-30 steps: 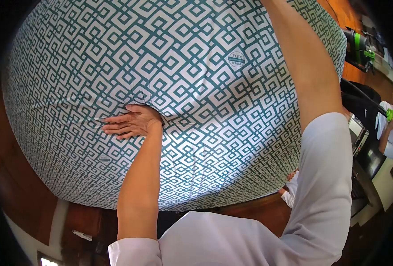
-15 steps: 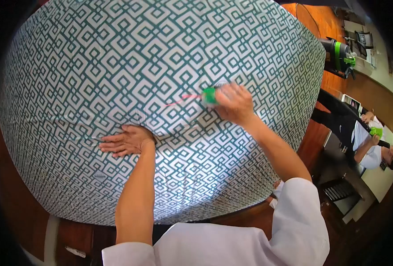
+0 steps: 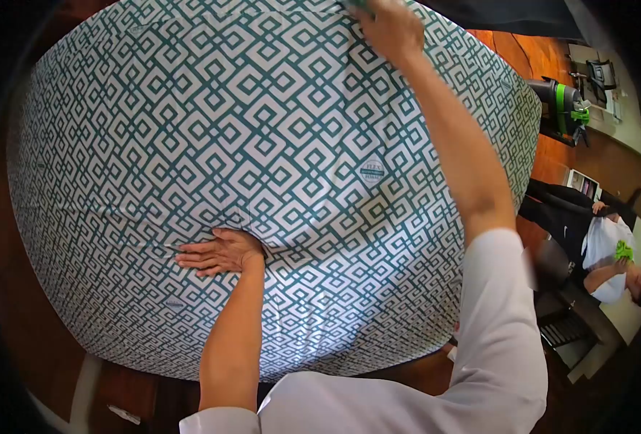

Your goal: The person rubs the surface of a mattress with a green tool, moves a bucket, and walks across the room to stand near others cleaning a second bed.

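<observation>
The patterned foam mattress (image 3: 212, 145) lies in front of us, its cover rippled around our left hand (image 3: 222, 253), which is open and pressed flat; sideways pressure could drag that fabric into a deeper crease. Our right hand (image 3: 393, 29) is stretched to the far part, fingers curled; overreaching could make us lean hard and dent the foam. Something dark green shows at those fingertips, but we can't tell how firmly it's held; a loose hold could drop it.
</observation>
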Tool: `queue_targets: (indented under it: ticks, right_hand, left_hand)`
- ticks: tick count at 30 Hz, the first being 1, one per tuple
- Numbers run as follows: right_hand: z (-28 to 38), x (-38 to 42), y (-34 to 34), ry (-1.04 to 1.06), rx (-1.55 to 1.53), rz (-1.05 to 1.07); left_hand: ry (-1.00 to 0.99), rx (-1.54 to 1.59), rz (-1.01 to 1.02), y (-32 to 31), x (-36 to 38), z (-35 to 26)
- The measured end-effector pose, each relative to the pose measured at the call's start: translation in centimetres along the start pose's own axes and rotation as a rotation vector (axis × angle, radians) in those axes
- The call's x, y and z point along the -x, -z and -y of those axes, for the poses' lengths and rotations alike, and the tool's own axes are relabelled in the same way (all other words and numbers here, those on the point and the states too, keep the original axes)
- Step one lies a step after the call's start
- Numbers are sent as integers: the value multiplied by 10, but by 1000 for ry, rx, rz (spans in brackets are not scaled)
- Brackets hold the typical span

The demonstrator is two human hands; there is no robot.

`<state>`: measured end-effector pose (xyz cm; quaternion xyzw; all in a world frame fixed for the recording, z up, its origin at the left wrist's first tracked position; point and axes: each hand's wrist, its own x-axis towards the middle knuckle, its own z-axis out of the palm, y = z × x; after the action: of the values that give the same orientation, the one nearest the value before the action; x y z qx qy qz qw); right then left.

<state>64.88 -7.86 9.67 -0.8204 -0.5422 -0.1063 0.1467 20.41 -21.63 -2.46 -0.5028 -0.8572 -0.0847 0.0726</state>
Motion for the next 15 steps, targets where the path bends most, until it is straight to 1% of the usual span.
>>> queue_targets:
  ticks: [1, 2, 3, 4, 5, 6, 7, 9, 10, 12, 13, 14, 15]
  right_hand:
    - [-5, 36, -9, 104, 8, -54]
    - [4, 75, 0, 146, -57, -45]
    - [24, 122, 26, 177, 12, 32]
    - [44, 162, 51, 152, -41, 158]
    - [56, 206, 68, 185, -145, 201]
    - [73, 259, 78, 193, -68, 196]
    - [83, 305, 92, 240, -150, 218]
    - [102, 350, 137, 302, -333, 470]
    - [98, 353, 137, 289, -336, 478]
    - [78, 342, 114, 537, -276, 407]
    - [61, 321, 90, 594, -229, 338]
    - [45, 281, 64, 624, -180, 150]
    - [30, 243, 52, 486, 363, 184]
  left_hand:
    - [-3, 8, -8, -3, 2, 2]
    - [5, 7, -17, -7, 2, 5]
    - [4, 8, -11, -5, 3, 6]
    - [-27, -29, -44, -5, 2, 3]
    - [-61, -72, -76, -3, 1, 2]
    - [-58, -47, -98, 1, 0, -4]
    - [-55, -48, -99, 2, -1, -8]
    - [-10, -26, -15, 4, 0, -6]
    - [4, -6, -8, 5, 0, -6]
    - [-18, -22, -53, 4, 2, -7]
    - [-30, -32, -76, 2, 2, -5]
    - [-41, -53, -77, -1, 2, -6]
    - [-24, -19, -97, -4, 1, -8]
